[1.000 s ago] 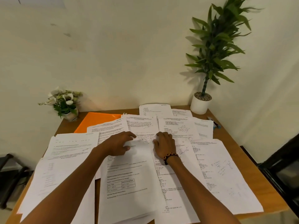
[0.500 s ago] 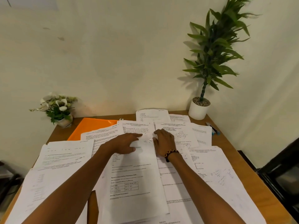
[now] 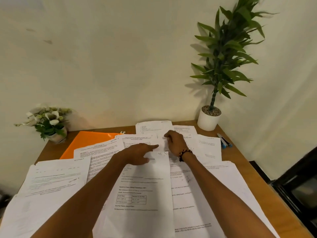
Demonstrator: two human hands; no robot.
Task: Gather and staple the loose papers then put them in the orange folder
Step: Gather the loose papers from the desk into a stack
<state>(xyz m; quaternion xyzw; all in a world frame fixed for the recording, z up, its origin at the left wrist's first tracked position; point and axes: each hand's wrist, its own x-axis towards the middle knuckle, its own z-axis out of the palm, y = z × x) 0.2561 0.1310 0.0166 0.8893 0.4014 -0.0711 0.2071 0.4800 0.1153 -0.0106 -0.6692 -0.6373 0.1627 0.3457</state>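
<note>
Several loose printed papers (image 3: 142,191) lie overlapping across the wooden table (image 3: 240,167). An orange folder (image 3: 85,141) lies flat at the back left, partly under the sheets. My left hand (image 3: 137,154) rests flat on the papers at the middle, index finger stretched to the right. My right hand (image 3: 175,141), with a beaded bracelet at the wrist, lies further back with its fingers curled on a sheet's edge at the back centre. A stapler (image 3: 224,143) with blue ends lies at the back right beside the papers.
A tall potted plant (image 3: 209,117) in a white pot stands in the back right corner. A small pot of white flowers (image 3: 49,124) stands at the back left. The wall runs behind the table. A dark piece of furniture (image 3: 300,189) is off the right edge.
My right hand has reached further back, from the middle sheets to one at the back centre. My left hand has stayed on the middle papers, its index finger now pointing right.
</note>
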